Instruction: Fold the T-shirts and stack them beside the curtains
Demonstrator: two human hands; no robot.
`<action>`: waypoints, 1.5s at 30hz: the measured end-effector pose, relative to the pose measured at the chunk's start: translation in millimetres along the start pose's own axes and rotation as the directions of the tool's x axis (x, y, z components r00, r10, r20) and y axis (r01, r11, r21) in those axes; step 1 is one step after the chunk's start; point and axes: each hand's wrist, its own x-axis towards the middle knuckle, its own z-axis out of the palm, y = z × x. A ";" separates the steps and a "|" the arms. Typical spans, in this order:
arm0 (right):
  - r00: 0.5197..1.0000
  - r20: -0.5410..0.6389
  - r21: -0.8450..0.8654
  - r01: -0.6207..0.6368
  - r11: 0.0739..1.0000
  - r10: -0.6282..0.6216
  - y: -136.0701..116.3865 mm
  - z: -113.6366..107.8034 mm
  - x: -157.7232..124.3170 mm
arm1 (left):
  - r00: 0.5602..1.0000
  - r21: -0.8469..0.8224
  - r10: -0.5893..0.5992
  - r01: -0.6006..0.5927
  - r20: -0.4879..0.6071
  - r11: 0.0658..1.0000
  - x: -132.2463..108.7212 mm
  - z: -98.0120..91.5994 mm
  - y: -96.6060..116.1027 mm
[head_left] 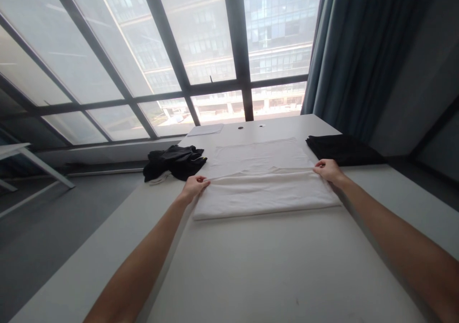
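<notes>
A white garment (265, 194), perhaps a shirt, lies on the white table (258, 265) with its near part folded over in a wide band. Beyond the band, a thin single layer stretches flat toward the window. My left hand (195, 187) pinches the left end of the folded edge between thumb and fingers. At the opposite end, my right hand (328, 171) pinches the same edge, which runs nearly straight between them. Both arms reach forward over the table.
Left of the garment sits a crumpled heap of black clothing (174, 162). A flat black folded stack (342, 149) lies at the right. Paper sheets (205, 129) rest at the far end, near two small round table fittings. Behind are large windows (211, 31) and a blue curtain (340, 50).
</notes>
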 end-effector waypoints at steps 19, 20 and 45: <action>0.966 -0.035 -0.490 0.208 0.847 -0.258 -41.0 3.7 -21.9 | 0.915 0.367 0.396 -0.397 0.082 0.841 -18.3 23.6 24.8; 0.938 -0.017 -0.508 0.290 0.811 -0.346 -53.3 13.0 -29.8 | 0.858 0.437 0.485 -0.505 0.166 0.744 -26.2 38.2 32.8; 0.916 0.328 -0.519 0.380 0.766 -0.232 -96.3 93.5 -70.5 | 0.814 0.599 0.371 -0.581 0.447 0.552 -54.1 148.2 54.5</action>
